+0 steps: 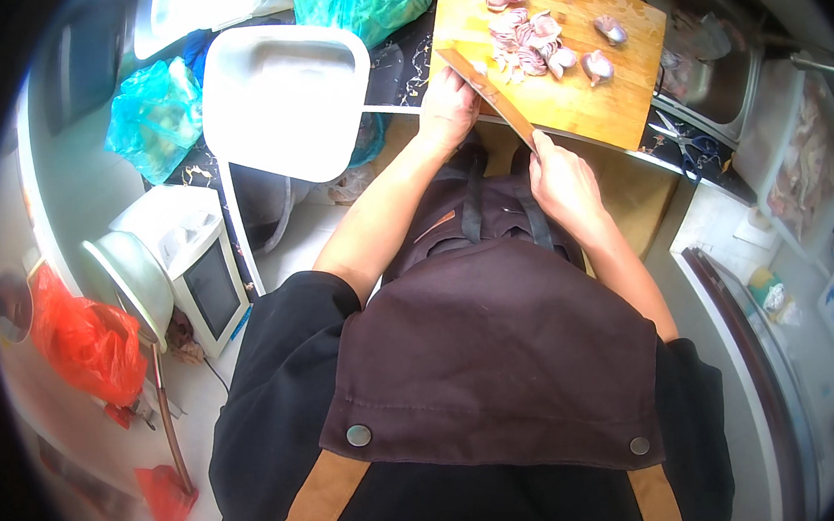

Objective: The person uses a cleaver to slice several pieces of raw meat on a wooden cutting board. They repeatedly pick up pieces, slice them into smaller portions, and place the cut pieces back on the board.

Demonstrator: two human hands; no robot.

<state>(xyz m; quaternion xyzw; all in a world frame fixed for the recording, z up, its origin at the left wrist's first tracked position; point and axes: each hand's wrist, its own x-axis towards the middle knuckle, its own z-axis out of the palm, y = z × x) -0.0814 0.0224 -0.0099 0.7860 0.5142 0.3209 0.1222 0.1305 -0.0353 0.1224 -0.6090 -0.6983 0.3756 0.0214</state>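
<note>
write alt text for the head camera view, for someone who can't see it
Seen from above, a person in a dark brown apron holds a knife at the near edge of a wooden cutting board, right hand on the handle and left hand by the blade. Sliced purplish pieces lie on the board, with a white tray to the left and a metal sink to the right.

Knife [490, 98] flat on wooden board [573, 62], sliced meat [527, 41]

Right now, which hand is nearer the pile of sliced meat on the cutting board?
Left. The left hand rests at the board's near edge beside the sliced meat; the right hand is off the board, on the knife's handle end.
</note>
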